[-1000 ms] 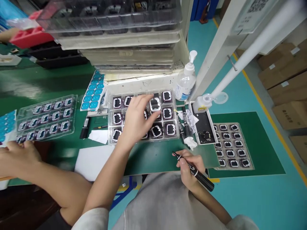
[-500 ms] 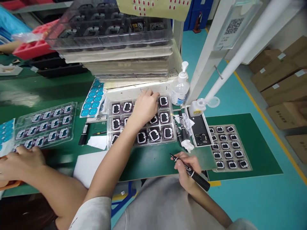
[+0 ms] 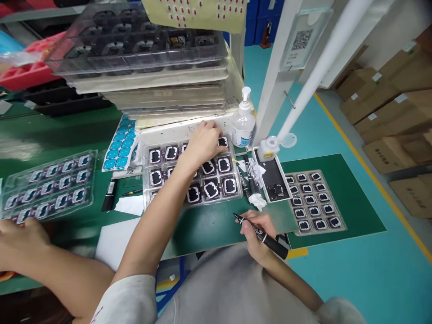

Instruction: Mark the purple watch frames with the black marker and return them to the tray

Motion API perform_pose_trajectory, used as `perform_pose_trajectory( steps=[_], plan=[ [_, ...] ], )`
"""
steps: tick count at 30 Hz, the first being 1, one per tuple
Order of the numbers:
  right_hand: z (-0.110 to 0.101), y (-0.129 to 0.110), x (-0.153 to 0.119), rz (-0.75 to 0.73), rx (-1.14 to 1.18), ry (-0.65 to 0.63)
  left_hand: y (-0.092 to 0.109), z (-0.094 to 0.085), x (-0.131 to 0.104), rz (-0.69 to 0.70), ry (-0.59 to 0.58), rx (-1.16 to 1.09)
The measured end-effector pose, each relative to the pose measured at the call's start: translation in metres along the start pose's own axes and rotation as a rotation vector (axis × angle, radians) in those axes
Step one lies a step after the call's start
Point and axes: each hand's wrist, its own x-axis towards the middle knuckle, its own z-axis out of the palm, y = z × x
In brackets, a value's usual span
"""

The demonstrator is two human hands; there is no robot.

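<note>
Head view: the left hand (image 3: pixel 204 141), which held a framed part above the clear tray (image 3: pixel 240 184) a second ago, is now down at its back row, beside the corner part (image 3: pixel 223 142). The raised part no longer shows, so whether it is seated or still in that grip, I cannot tell. The right hand (image 3: pixel 258 234) still grips the black marker (image 3: pixel 274 245), tip bare, over the tabletop (image 3: pixel 205 229) in front of the tray.
</note>
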Motion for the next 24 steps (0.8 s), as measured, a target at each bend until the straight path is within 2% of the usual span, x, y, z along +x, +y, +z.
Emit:
perform_pose_trajectory(
  steps=[5, 8, 10, 13, 16, 19, 20, 22, 24],
  plan=[
    [0.001, -0.001, -0.001, 0.006, -0.011, 0.002, -0.012, 0.001, 0.014, 0.082, -0.055, 0.003],
    [0.002, 0.001, -0.003, -0.001, -0.002, 0.016, -0.013, -0.004, 0.011, 0.110, 0.025, -0.078],
    [0.002, 0.002, -0.003, -0.003, 0.010, 0.030, -0.010, -0.012, -0.004, 0.089, 0.097, -0.218],
    [0.002, 0.002, -0.003, 0.003, 0.028, 0.065, 0.000, -0.022, -0.050, 0.018, 0.181, -0.578],
    [0.002, 0.002, -0.003, 0.007, 0.043, 0.083, 0.016, -0.013, -0.114, -0.010, 0.289, -0.983],
    [0.002, 0.000, -0.002, -0.001, 0.057, 0.081, 0.037, 0.017, -0.177, -0.073, 0.357, -1.131],
    [0.002, -0.001, -0.001, -0.006, 0.060, 0.076, 0.045, 0.029, -0.195, -0.113, 0.341, -1.144],
    [0.003, -0.005, 0.002, -0.022, 0.060, 0.052, 0.060, 0.054, -0.222, -0.198, 0.295, -1.130],
    [0.004, -0.009, 0.007, -0.043, 0.039, -0.005, 0.073, 0.076, -0.238, -0.285, 0.245, -1.096]
  ],
)
